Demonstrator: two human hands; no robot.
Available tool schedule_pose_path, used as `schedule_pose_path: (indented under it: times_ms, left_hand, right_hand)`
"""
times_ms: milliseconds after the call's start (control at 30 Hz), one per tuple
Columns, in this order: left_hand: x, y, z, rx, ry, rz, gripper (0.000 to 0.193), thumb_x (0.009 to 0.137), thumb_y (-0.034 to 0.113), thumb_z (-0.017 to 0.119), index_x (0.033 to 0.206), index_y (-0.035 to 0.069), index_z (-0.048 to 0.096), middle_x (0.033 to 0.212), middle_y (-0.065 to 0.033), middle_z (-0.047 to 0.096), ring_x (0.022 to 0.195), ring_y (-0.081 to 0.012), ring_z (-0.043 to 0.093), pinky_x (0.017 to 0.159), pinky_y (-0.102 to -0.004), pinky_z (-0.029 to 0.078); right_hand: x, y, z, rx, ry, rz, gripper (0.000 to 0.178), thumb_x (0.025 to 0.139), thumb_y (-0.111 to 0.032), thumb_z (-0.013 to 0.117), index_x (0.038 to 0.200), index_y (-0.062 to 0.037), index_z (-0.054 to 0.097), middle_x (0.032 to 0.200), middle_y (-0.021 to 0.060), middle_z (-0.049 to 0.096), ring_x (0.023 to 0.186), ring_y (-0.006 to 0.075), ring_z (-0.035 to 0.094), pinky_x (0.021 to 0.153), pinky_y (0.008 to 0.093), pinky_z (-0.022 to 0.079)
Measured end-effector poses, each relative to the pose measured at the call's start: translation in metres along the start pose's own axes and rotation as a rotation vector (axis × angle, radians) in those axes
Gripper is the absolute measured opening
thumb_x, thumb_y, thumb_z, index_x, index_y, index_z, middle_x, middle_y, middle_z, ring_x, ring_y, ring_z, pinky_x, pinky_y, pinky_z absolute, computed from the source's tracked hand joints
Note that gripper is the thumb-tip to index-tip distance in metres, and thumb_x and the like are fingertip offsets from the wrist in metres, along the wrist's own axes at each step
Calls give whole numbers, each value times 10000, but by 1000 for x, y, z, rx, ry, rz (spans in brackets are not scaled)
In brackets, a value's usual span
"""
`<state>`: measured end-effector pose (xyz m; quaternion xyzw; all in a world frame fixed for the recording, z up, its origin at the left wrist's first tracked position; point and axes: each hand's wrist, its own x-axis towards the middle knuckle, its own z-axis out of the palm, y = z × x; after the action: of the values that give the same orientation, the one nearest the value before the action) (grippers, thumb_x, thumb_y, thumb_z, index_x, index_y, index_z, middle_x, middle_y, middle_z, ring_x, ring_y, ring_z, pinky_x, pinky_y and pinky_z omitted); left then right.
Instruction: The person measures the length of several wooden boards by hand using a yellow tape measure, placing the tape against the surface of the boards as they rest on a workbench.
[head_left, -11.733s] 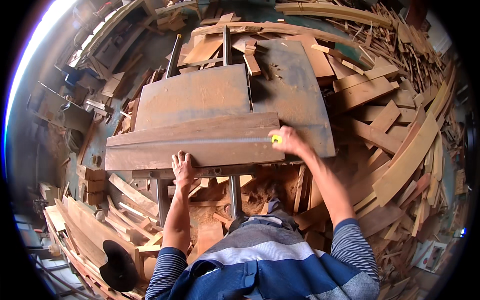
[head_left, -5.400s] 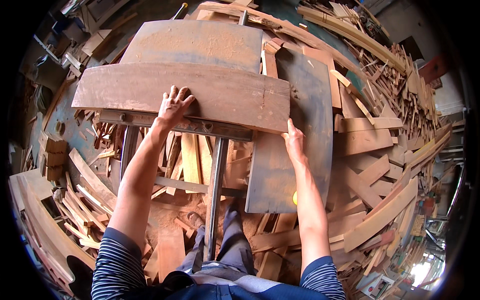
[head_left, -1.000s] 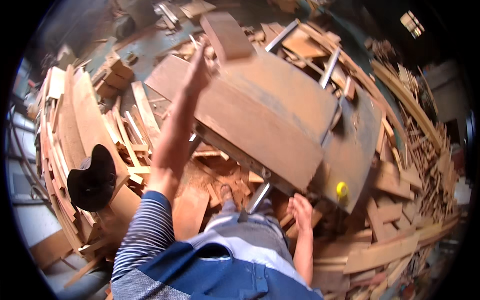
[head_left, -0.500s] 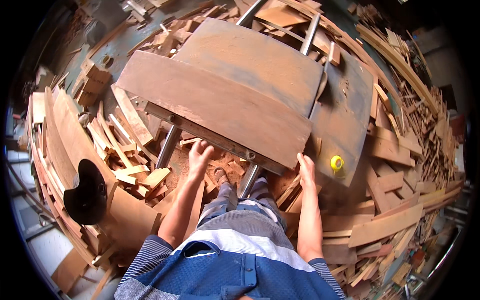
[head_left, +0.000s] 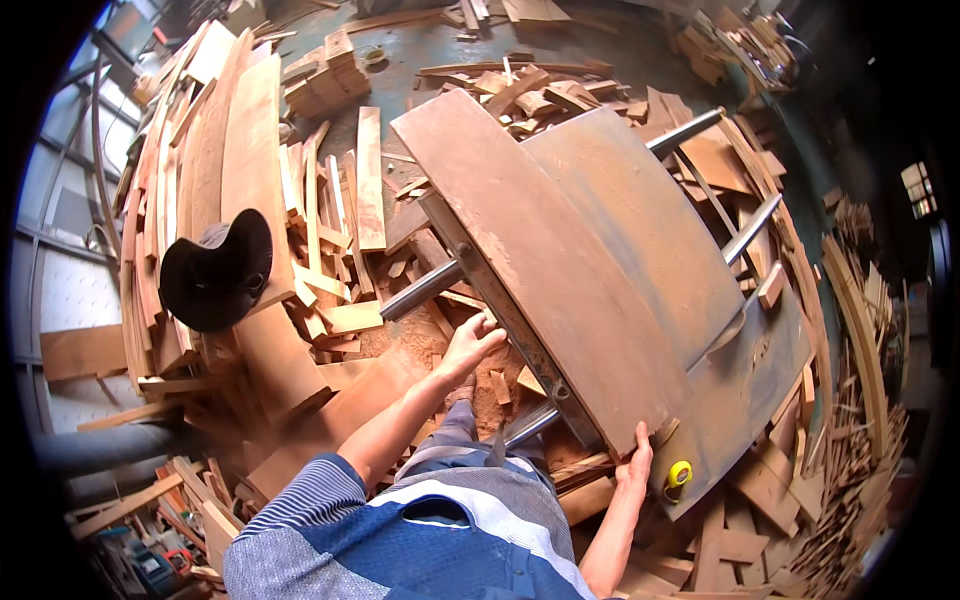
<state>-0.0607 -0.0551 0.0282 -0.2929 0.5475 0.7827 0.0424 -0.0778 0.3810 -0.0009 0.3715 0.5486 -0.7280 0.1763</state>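
Note:
A long, wide wooden board [head_left: 530,240] lies along the near edge of a metal machine table [head_left: 630,190], which is dusted with sawdust. My right hand [head_left: 632,462] grips the board's near right corner, its thumb at the end and the other fingers partly hidden. My left hand [head_left: 474,343] is loosely curled beside the metal rail [head_left: 510,325] below the board's edge, with nothing visible in it. A yellow tape measure [head_left: 680,473] sits on the side table plate [head_left: 735,400], just right of my right hand.
Metal bars [head_left: 425,288] jut out from the rail toward me. A dark hat [head_left: 217,272] rests on stacked planks [head_left: 250,150] at the left. Offcuts [head_left: 350,318] and sawdust [head_left: 395,365] cover the floor around my feet. More scrap wood [head_left: 860,340] is heaped at the right.
My view has turned to the left, so the table and board appear rotated clockwise. My right hand has come onto the board's corner; my left hand stays curled near the rail.

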Motion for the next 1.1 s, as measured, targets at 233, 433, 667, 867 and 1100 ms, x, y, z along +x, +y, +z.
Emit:
schedule_pose_path:
  times_ms: [233, 433, 667, 867, 1100]
  left_hand:
    - [72, 19, -19, -188, 53, -50, 438, 945, 391, 748, 1230, 99, 590, 1247, -75, 647, 1164, -206, 617, 973, -380, 506]
    - [85, 37, 11, -713, -49, -127, 665, 891, 448, 788, 1377, 65, 545, 1314, -142, 632, 1257, -285, 573, 1107, -461, 442]
    - [152, 5, 19, -679, 105, -183, 669, 795, 498, 811, 1302, 93, 647, 1390, -112, 610, 1368, -268, 494, 1126, -528, 386]
    - [123, 33, 24, -654, 133, -178, 411, 772, 401, 786, 1112, 184, 707, 1223, -40, 661, 1157, -213, 579, 1057, -508, 412]
    - [102, 30, 9, -695, 186, -55, 367, 737, 282, 817, 1026, 101, 685, 1060, -74, 682, 1034, -213, 636, 943, -439, 518]
  right_hand:
    - [-68, -49, 24, -68, -63, -195, 624, 891, -357, 776, 1360, -3, 568, 1283, 116, 654, 1105, 258, 668, 885, 386, 578]
    - [-106, -73, 39, -47, -110, -191, 615, 861, -336, 774, 1346, -20, 569, 1258, 101, 658, 1091, 274, 668, 874, 391, 586]
    - [-139, -84, 63, -155, -162, -216, 770, 828, -422, 746, 1456, -73, 467, 1346, 109, 593, 1175, 309, 610, 930, 477, 555]
    - [-131, -77, 45, -91, -171, -178, 879, 780, -421, 784, 1507, -94, 413, 1394, 123, 553, 1211, 326, 579, 943, 490, 550]
    - [-114, -37, 14, -75, 62, -91, 596, 869, -348, 748, 1386, -127, 550, 1266, 137, 595, 1100, 330, 565, 876, 520, 548]
